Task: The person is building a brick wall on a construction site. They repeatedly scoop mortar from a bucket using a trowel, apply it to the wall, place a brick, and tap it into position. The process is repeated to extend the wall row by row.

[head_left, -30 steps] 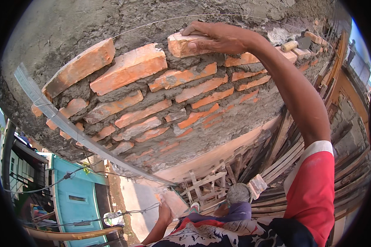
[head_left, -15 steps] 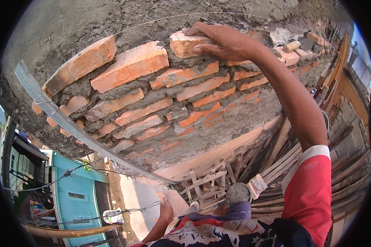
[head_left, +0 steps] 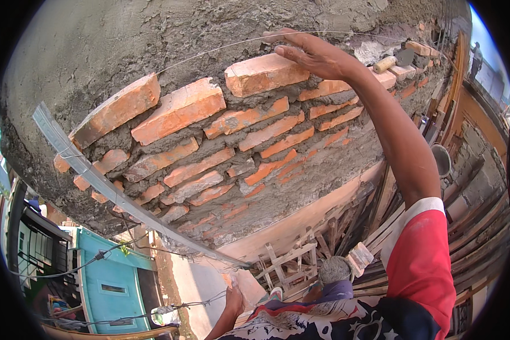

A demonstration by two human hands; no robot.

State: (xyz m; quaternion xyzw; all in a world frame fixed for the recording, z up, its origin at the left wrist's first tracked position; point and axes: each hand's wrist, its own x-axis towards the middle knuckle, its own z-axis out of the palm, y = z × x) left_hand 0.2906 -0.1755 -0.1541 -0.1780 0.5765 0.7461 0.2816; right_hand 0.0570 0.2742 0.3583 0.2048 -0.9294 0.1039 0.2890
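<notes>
My right hand point(head_left: 317, 55) reaches up to the top course of a red brick wall point(head_left: 221, 170). Its fingers lie stretched out flat over the right end of the newest brick point(head_left: 263, 73), which sits on wet grey mortar. A thin taut string line point(head_left: 209, 50) runs along the top course just above that brick. My left hand point(head_left: 232, 299) hangs low by my body at the bottom edge, fingers pointing up; whether it holds anything is not visible.
A long metal straightedge point(head_left: 96, 181) leans across the wall's left face. A wooden-handled tool point(head_left: 386, 63) lies on the wall top to the right. Below are wooden scaffolding point(head_left: 300, 255), a mortar-filled container point(head_left: 334, 269), a bucket point(head_left: 441, 160) and a distant person point(head_left: 477, 54).
My right hand has loosened from gripping the top brick and now lies flat over its right end. The view has shifted closer to the wall.
</notes>
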